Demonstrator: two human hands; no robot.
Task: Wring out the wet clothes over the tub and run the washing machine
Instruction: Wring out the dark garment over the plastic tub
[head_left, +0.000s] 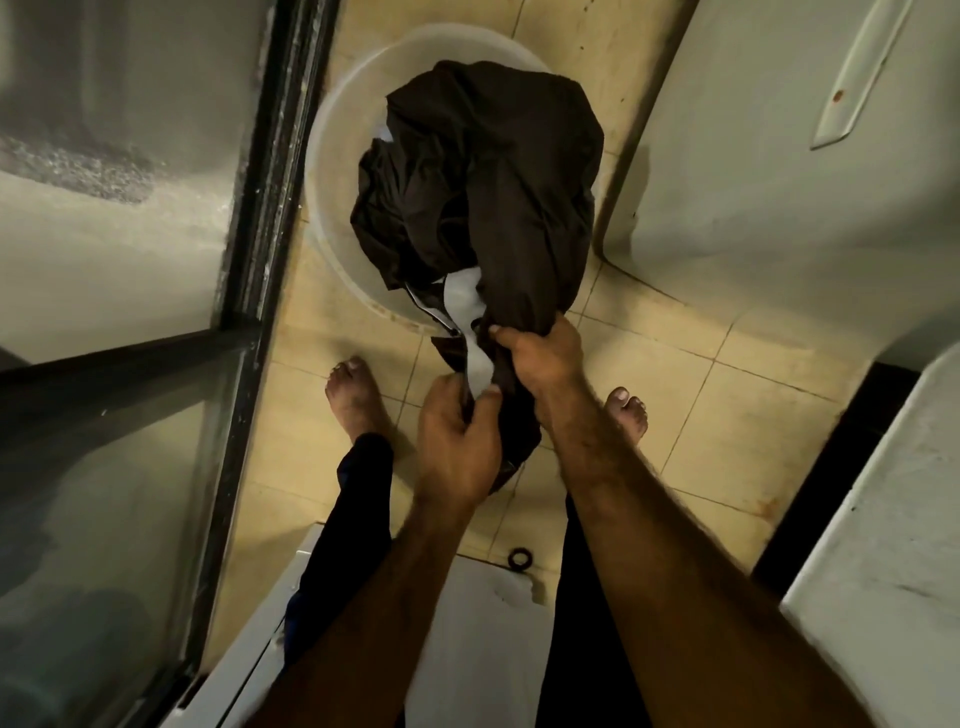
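Both hands are clamped on one piece of clothing. The left hand (457, 441) has its fingers curled round a bunched end of the dark brown garment (493, 166), with the thumb against the white lining (470, 306) that shows at the opening. The right hand (543, 356), just beyond it, grips a gathered neck of the same fabric with its knuckles up. The two fists sit close together, with only a short stretch of cloth between them.

Beyond the right fist, the rest of the garment spreads into a loose, crumpled mass over the pale translucent tub (332, 171), hiding most of the basin. A short tail of cloth hangs below the left hand.

The tub stands on a floor of beige tiles (701, 410). A dark-framed glass door (270, 208) is on the left and a white casing (779, 197) with a rounded corner is on the right. Whether that casing is the washing machine cannot be told.

The person's left foot (353, 395) and right foot (628, 410) are bare and planted on the tiles on either side of the hands, just short of the tub. Dark trousers (358, 499) cover the legs.

A small black ring (519, 559) lies on the tile at the edge of a white surface (467, 649) low in the view, between the legs. Another white surface (883, 545) fills the lower right corner.
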